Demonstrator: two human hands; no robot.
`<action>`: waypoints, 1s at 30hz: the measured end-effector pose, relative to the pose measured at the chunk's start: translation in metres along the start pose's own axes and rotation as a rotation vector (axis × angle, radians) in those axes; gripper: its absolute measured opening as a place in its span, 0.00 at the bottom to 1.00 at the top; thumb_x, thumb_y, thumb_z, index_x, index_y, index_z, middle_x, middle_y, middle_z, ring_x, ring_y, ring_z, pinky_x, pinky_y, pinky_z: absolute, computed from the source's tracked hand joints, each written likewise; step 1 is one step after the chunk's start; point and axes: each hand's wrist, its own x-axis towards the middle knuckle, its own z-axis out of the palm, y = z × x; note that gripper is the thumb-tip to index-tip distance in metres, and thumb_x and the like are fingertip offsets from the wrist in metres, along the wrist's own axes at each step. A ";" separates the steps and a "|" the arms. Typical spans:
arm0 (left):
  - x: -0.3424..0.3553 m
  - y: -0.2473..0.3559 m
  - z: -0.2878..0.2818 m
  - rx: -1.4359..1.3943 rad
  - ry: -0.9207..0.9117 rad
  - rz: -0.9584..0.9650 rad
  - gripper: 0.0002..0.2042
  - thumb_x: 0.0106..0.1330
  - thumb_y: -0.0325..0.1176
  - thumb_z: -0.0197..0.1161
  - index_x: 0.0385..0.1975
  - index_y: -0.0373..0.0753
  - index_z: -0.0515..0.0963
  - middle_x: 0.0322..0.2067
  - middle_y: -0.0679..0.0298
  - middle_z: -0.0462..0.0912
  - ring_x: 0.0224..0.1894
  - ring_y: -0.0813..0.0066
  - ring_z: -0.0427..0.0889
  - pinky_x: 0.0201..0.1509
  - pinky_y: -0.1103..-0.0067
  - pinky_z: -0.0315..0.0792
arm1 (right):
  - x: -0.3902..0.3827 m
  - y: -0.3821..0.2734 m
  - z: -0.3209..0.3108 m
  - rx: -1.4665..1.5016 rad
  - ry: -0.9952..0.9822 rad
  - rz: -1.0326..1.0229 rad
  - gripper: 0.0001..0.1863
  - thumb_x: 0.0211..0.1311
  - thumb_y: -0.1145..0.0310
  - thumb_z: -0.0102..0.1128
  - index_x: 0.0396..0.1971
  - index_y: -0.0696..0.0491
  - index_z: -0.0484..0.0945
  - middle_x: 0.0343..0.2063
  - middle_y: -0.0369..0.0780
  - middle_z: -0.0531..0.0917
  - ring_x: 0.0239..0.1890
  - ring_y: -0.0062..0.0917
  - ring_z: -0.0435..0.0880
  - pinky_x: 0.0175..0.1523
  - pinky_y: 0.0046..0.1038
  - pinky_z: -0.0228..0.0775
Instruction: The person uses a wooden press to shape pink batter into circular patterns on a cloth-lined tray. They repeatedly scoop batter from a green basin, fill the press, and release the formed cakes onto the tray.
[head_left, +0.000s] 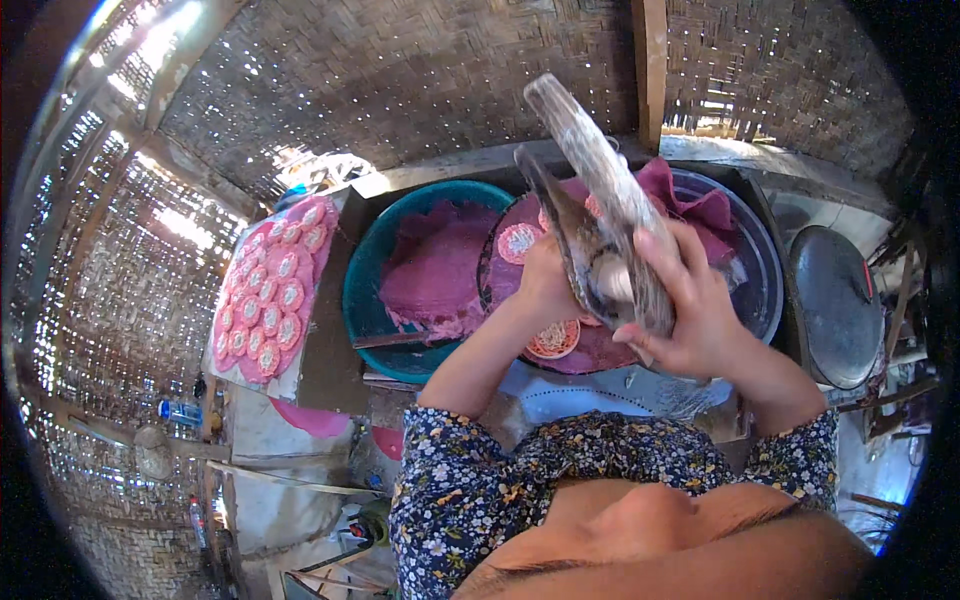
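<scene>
Both hands are on a worn two-piece wooden press (598, 165) over the middle of the work surface. My right hand (690, 305) is closed round its thick pale bar, thumb toward me. My left hand (548, 278) grips the darker curved piece (562, 212); its fingers are mostly hidden behind the wood. A pale rounded plug (612, 276) shows between the two pieces. Below the press lies a round dark-rimmed tray (592, 358) with small pink discs; one disc (553, 340) bears thin pale strands, and another (518, 243) lies beyond my left hand.
At left, many pink rosettes (268, 312) cover a pink sheet. A teal basin (352, 290) holds pink dough (440, 270) and a flat stick (400, 340). At right are a dark basin (765, 260) with pink cloth (690, 200) and a round grey lid (838, 305). Woven walls (430, 90) surround this.
</scene>
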 end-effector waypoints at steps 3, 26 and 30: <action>0.002 -0.026 0.008 -0.371 0.096 -0.299 0.29 0.37 0.37 0.71 0.45 0.41 0.73 0.39 0.61 0.78 0.43 0.65 0.77 0.48 0.75 0.70 | 0.021 0.031 -0.003 0.435 -0.148 0.122 0.48 0.40 0.49 0.66 0.59 0.56 0.54 0.54 0.49 0.61 0.55 0.37 0.66 0.58 0.33 0.58; 0.095 -0.144 0.017 -1.977 0.223 -0.322 0.34 0.55 0.61 0.50 0.58 0.46 0.56 0.41 0.56 0.74 0.48 0.56 0.72 0.51 0.63 0.66 | 0.002 0.128 0.004 1.463 -0.521 1.169 0.50 0.38 0.40 0.61 0.56 0.62 0.59 0.47 0.47 0.71 0.46 0.37 0.73 0.49 0.38 0.66; 0.074 -0.170 0.022 -2.122 0.320 -0.401 0.35 0.54 0.68 0.43 0.55 0.49 0.60 0.31 0.62 0.77 0.40 0.59 0.75 0.43 0.64 0.69 | -0.001 0.156 0.024 1.304 -0.526 1.207 0.43 0.44 0.42 0.57 0.53 0.61 0.63 0.44 0.47 0.73 0.43 0.36 0.75 0.46 0.38 0.68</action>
